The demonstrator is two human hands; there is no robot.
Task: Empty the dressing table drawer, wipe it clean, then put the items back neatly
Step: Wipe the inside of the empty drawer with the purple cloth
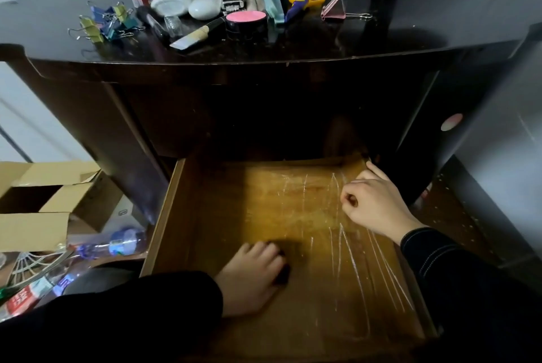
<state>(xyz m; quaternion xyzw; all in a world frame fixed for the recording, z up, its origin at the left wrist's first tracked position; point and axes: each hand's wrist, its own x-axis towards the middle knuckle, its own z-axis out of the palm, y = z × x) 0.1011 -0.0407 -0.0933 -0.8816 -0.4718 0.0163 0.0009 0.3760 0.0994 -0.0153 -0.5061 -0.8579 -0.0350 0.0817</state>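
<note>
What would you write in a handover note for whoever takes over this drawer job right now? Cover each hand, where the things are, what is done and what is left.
Left hand: inside the drawer, fingers curled on its floor by a dark patch; whether it holds a cloth cannot be told.
Right hand: at the drawer's right side, appears to pinch the creased clear film lining the floor.
Things: binder clips, scissors, pink-topped tin and other small items lie on the tabletop.
Done: drawer emptied.
Left: wiping (progress unclear), then put the items back neatly.
</note>
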